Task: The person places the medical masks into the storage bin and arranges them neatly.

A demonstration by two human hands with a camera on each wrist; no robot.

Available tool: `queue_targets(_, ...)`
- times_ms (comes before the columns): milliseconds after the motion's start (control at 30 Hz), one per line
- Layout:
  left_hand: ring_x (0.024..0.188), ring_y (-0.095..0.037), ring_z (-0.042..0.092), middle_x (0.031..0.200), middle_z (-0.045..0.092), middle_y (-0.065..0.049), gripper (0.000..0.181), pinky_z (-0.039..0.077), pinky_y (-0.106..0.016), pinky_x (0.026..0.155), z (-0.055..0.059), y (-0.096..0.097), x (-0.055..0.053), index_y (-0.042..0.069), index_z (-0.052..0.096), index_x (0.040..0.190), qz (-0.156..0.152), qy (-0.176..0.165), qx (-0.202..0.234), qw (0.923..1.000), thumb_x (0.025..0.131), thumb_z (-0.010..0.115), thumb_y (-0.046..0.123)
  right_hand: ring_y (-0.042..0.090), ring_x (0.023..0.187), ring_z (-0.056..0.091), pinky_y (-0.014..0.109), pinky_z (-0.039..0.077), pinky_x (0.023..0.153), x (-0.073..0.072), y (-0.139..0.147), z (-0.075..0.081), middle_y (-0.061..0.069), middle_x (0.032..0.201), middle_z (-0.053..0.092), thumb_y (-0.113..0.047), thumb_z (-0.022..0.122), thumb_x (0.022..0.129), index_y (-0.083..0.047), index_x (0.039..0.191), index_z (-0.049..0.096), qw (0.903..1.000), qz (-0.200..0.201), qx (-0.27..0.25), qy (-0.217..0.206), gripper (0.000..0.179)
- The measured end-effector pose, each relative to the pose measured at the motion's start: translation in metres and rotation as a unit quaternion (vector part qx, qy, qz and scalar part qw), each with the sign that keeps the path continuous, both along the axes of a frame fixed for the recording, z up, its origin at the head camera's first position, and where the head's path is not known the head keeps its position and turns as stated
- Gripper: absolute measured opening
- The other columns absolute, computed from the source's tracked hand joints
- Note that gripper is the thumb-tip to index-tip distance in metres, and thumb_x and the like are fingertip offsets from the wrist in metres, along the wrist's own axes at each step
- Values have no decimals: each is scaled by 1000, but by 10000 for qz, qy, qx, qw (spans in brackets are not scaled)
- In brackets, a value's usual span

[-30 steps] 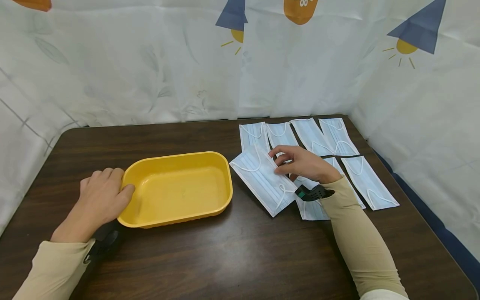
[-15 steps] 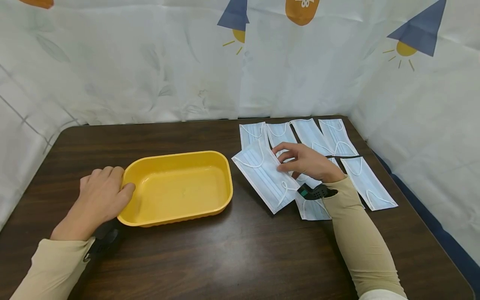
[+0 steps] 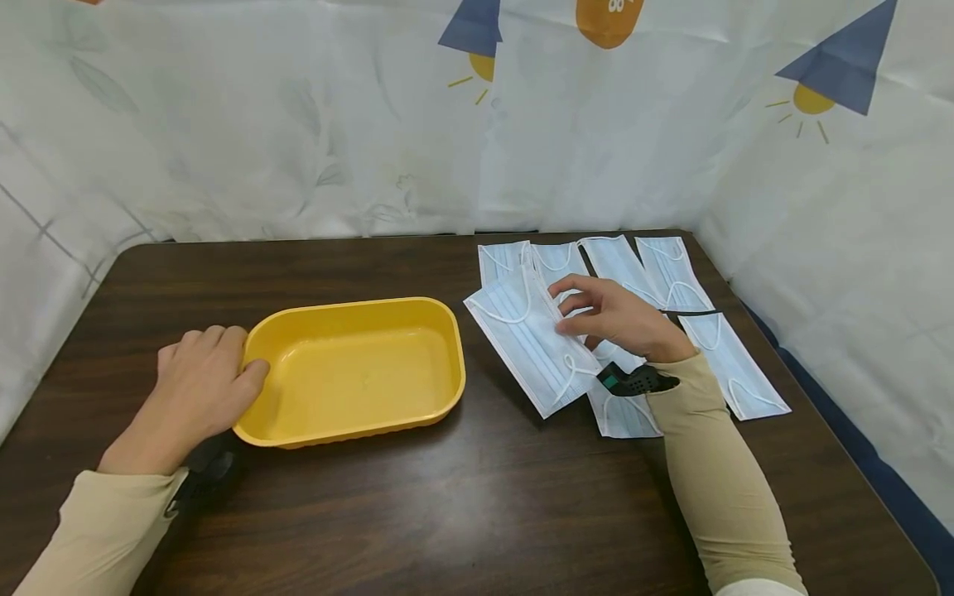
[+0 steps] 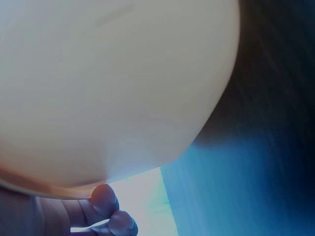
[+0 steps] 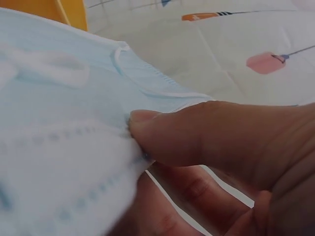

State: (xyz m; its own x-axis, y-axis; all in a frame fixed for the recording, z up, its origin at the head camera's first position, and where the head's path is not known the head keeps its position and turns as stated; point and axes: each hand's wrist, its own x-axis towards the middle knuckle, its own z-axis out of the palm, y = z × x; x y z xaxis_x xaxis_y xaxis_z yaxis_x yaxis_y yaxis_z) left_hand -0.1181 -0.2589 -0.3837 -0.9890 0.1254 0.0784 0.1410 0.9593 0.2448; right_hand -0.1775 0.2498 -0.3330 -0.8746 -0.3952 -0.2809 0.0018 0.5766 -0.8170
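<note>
My left hand (image 3: 197, 385) grips the left end of a yellow plastic tray (image 3: 365, 372), thumb over the rim. Up close in the left wrist view, the tray wall (image 4: 123, 88) looks pale and the fingertips (image 4: 104, 199) show at its edge. On the other side, my right hand (image 3: 622, 319) pinches the right edge of a pale blue disposable face mask (image 3: 514, 331) between thumb and fingers. This mask lies tilted over other masks, its white ear loops showing. The right wrist view has the thumb (image 5: 170, 135) pressed on the mask fabric (image 5: 64, 108).
Several more face masks (image 3: 734, 368) are laid out in rows at the back right of the dark wooden table (image 3: 447, 513), partly hidden by the right hand. A white printed curtain (image 3: 298, 124) hangs behind the table and along its sides.
My right hand and the pinched mask have shifted slightly towards the back and right. The left hand stays on the tray, which has hardly moved.
</note>
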Motion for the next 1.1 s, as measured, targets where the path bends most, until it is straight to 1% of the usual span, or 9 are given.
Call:
queue_targets(200, 90, -45, 47, 93, 57, -23, 40, 33, -60, 78, 0, 0, -1, -11, 57, 110, -34, -76, -1, 10000, 97, 47, 25, 19, 92, 67, 39, 59, 73, 1, -8, 3, 9, 113, 65, -22, 73, 94, -22, 137, 56, 9999, -13, -159, 45, 46)
queue_targets(400, 91, -45, 47, 94, 57, -23, 38, 33, -60, 78, 1, 0, 0, -10, 57, 108, -55, -120, -46, 9999, 97, 47, 25, 20, 88, 67, 39, 59, 74, -3, -19, 7, 8, 111, 67, -22, 72, 94, -22, 137, 56, 9997, 82, -131, 168, 46)
queue_targets(567, 89, -44, 48, 88, 55, -19, 33, 34, -58, 76, 2, 0, 0, -7, 57, 102, -74, -20, -67, 9999, 97, 47, 24, 21, 84, 67, 39, 60, 73, -7, -29, 12, 9, 111, 68, -21, 73, 95, -21, 138, 56, 9994, 104, -27, 331, 46)
queue_targets(767, 86, -42, 47, 83, 53, -15, 30, 33, -54, 74, 5, 2, -1, -4, 56, 98, -127, 11, -80, 9999, 97, 46, 24, 21, 86, 67, 42, 61, 71, -10, -39, 17, 10, 112, 66, -19, 73, 95, -21, 138, 56, 9990, 67, -60, 439, 46)
queue_targets(900, 84, -40, 47, 82, 51, -14, 30, 34, -54, 74, 6, 3, -1, -4, 56, 98, -101, -38, -104, 9999, 98, 46, 24, 21, 83, 67, 46, 61, 72, -12, -48, 19, 10, 113, 67, -20, 73, 95, -21, 138, 56, 9984, 123, -135, 541, 46)
queue_targets(1000, 85, -42, 47, 83, 52, -15, 30, 34, -55, 74, 6, 3, 0, -5, 56, 97, -79, -20, -100, 9999, 97, 46, 24, 22, 82, 68, 51, 61, 72, -14, -56, 20, 10, 111, 68, -18, 74, 94, -21, 137, 57, 9977, 136, -317, 585, 46)
queue_targets(1100, 85, -43, 48, 83, 53, -16, 31, 35, -56, 74, 5, 2, 2, -5, 56, 96, -69, -12, -84, 9999, 97, 47, 24, 22, 83, 69, 50, 61, 70, -16, -65, 22, 9, 107, 70, -14, 75, 93, -20, 135, 59, 9967, 151, -523, 596, 45)
